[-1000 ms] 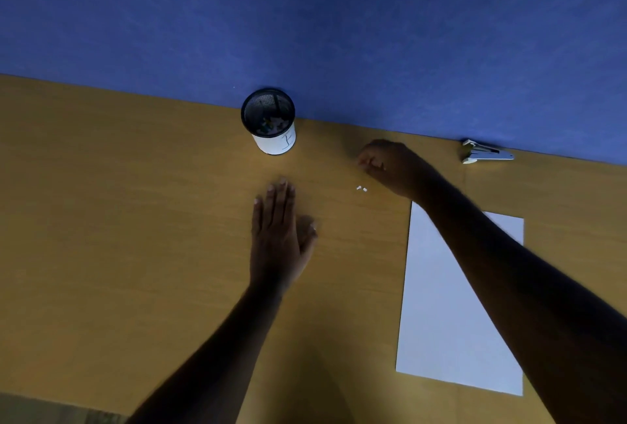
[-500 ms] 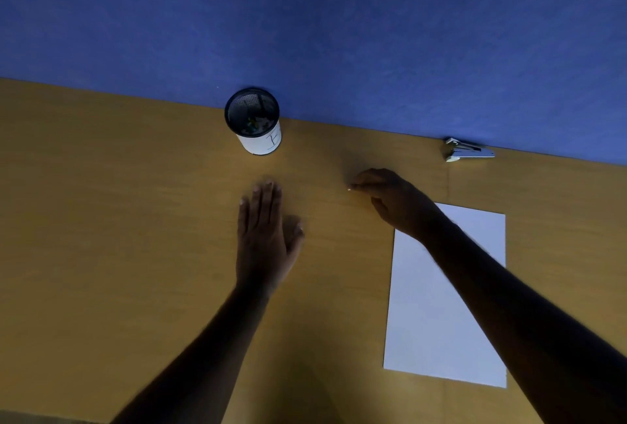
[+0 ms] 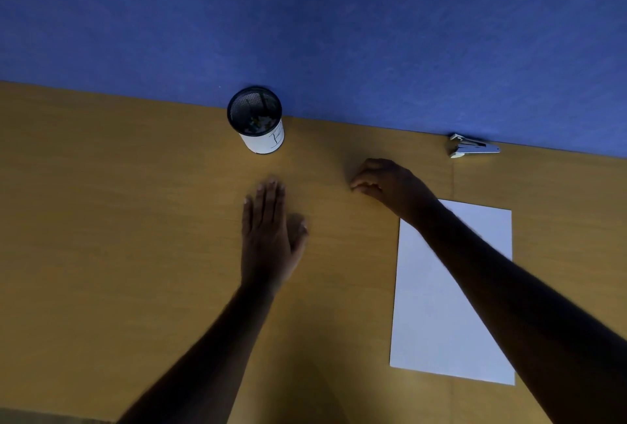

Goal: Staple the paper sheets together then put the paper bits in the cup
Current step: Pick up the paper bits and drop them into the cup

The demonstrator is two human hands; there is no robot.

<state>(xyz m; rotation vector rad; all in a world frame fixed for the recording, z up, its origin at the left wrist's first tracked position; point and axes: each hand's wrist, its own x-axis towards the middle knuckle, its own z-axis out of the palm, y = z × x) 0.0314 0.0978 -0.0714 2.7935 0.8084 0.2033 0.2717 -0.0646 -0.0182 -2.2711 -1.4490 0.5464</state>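
My right hand (image 3: 390, 182) is on the wooden table (image 3: 101, 220), right of the cup, fingers curled and fingertips pinched together on the spot where small white paper bits lay. The bits themselves are hidden under the fingers. My left hand (image 3: 269, 233) lies flat on the table, palm down with fingers straight, just below the cup. The cup (image 3: 263, 142) is black mesh with a white band and stands at the table's far edge with small bits inside. The white paper sheets (image 3: 437, 315) lie flat at the right, partly under my right forearm.
A silver stapler (image 3: 473, 149) lies at the far edge of the table, right of my right hand. A blue wall panel (image 3: 339, 33) rises directly behind the table. Bare wood stretches to the left of my left hand.
My right hand came down from near the far edge onto the paper bits and closed its fingers over them. My left hand has stayed flat on the table.
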